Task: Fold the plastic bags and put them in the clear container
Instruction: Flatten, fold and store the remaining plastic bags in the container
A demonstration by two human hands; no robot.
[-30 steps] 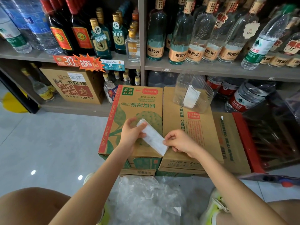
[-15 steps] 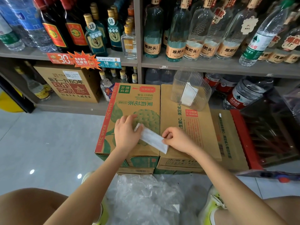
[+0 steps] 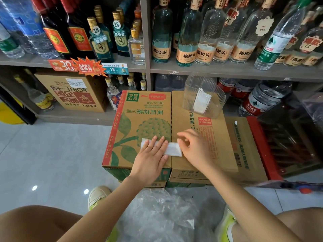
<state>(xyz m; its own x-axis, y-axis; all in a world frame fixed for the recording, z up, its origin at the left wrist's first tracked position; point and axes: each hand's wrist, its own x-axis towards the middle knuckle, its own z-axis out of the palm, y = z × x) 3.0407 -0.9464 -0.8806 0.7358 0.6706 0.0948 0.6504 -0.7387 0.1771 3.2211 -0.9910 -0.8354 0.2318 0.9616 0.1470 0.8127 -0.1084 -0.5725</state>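
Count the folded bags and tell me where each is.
2. A flat folded bag lies on the cartons under the left hand, the right hand pinching its end. An upright folded bag stands in the clear container; possibly several stacked.

Matt cardboard boxes (image 3: 148,110), ribbed clear plastic container (image 3: 216,96)

The bag (image 3: 172,149) is a flat white folded strip across the seam of two boxes (image 3: 139,109), under my left hand (image 3: 150,154). The clear container (image 3: 215,95) stands behind it, folded bags (image 3: 201,102) inside. Loose bags (image 3: 157,212) lie crumpled on the floor (image 3: 52,154).
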